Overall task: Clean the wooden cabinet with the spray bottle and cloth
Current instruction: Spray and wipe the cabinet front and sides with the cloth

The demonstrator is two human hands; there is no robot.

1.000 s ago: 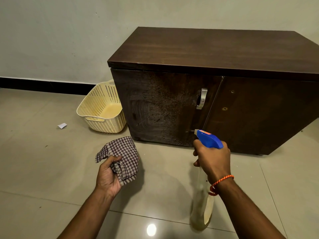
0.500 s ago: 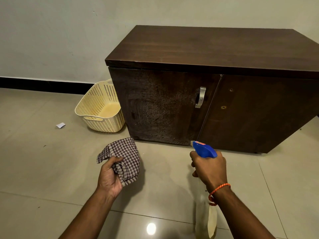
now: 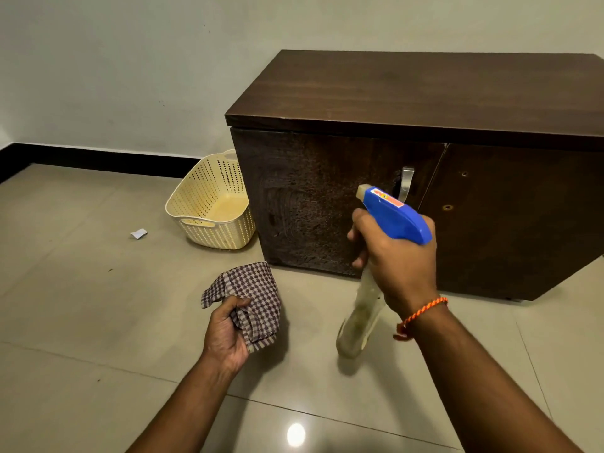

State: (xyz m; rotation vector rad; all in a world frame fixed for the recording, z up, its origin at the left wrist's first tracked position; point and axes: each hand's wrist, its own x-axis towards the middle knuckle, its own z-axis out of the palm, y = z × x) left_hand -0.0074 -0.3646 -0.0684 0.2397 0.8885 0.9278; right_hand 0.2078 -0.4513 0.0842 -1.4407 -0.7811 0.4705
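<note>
A dark wooden cabinet (image 3: pixel 425 103) stands against the wall, its two doors closed, with a metal handle (image 3: pixel 406 184) on the left door. That door's face looks streaked and speckled. My right hand (image 3: pixel 397 263) grips a spray bottle (image 3: pixel 394 215) with a blue head and a clear body, its nozzle pointing up-left at the left door. My left hand (image 3: pixel 227 331) holds a bunched brown-and-white checked cloth (image 3: pixel 253 295) low over the floor, in front of the cabinet's left corner.
A cream perforated plastic basket (image 3: pixel 209 204) leans on the floor against the cabinet's left side. A small scrap of paper (image 3: pixel 139 233) lies on the tiled floor (image 3: pixel 81 305) further left. A black skirting runs along the wall.
My right hand has lifted the spray bottle up toward the left door, near the handle. The view has shifted left. My left hand keeps the cloth in about the same place.
</note>
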